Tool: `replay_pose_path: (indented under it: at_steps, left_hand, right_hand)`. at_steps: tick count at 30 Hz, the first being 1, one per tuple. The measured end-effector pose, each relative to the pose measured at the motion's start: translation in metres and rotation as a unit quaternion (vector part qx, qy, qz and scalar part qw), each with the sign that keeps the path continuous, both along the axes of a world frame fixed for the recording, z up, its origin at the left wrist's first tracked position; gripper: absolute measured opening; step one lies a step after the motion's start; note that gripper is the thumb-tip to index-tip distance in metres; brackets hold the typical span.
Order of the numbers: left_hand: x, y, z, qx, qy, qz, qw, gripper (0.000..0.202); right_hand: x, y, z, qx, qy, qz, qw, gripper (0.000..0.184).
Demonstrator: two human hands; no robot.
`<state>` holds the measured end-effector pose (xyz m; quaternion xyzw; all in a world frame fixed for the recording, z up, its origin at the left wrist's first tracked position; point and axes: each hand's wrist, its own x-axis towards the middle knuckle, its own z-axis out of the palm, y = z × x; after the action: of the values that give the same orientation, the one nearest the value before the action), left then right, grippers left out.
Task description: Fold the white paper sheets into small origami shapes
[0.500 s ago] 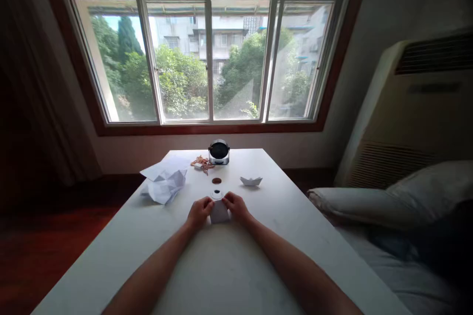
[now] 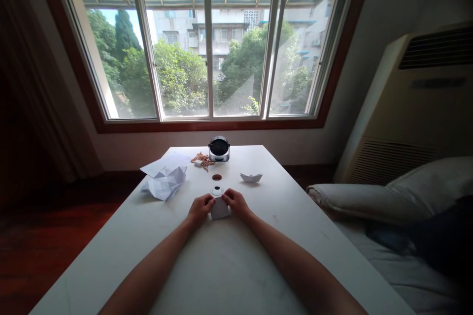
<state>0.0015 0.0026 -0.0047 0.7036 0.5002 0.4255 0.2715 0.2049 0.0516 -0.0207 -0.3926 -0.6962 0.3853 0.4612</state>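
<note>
Pinching a small folded paper [image 2: 220,209] between them, the left hand [image 2: 200,206] and right hand [image 2: 236,202] grip its two far corners, fingers bunched tight. It lies right between the hands, its body reaching back toward the forearms, low over the white worktop [image 2: 221,266]; whether its near edge touches the surface is hard to tell. Just past the fingertips sits a pale ring [image 2: 212,192] with a dark centre, and a little beyond that a reddish-brown oval [image 2: 217,177].

Farther ahead of the hands stands a round black object [image 2: 219,146] in a silvery bracket, with an orange-brown cord [image 2: 207,161] heaped beside it and a small white block [image 2: 198,162] against the cord. Ahead and to the right of the right hand rests a folded paper boat [image 2: 251,178]; ahead and left of the left hand, a creased paper [image 2: 167,183] partly overlaps a flat sheet [image 2: 150,169]. Well off to the hands' right, a tall cream unit [image 2: 384,103] carries a dark panel, too dim to read.
</note>
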Motion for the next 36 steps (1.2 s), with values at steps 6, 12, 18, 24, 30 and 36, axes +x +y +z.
replay_pose_path:
  at_steps: [6,12,18,24,30,36]
  left_hand:
    - [-0.002,0.003,-0.001,0.014,-0.027,0.032,0.999,0.034]
    - [-0.001,-0.001,0.004,0.032,-0.037,0.055,0.997,0.035]
    - [0.000,-0.006,0.011,0.048,-0.044,0.089,0.994,0.035]
    - [-0.002,-0.007,0.014,0.055,-0.042,0.113,0.991,0.035]
    - [-0.003,-0.006,0.013,0.040,-0.050,0.095,0.993,0.035]
    - [-0.001,-0.003,0.008,0.003,-0.065,0.030,0.997,0.036]
  right_hand:
    - [-0.001,-0.003,0.004,-0.025,0.009,0.045,0.999,0.034]
    - [-0.001,-0.005,0.006,-0.008,-0.004,0.042,0.999,0.035]
    - [-0.001,-0.003,0.002,-0.033,-0.025,0.085,0.996,0.034]
    - [-0.001,-0.003,0.003,-0.017,-0.052,0.078,0.995,0.027]
    - [-0.002,-0.002,0.000,-0.020,-0.024,0.045,0.998,0.028]
    - [0.000,-0.004,0.008,-0.019,0.024,0.024,0.999,0.034]
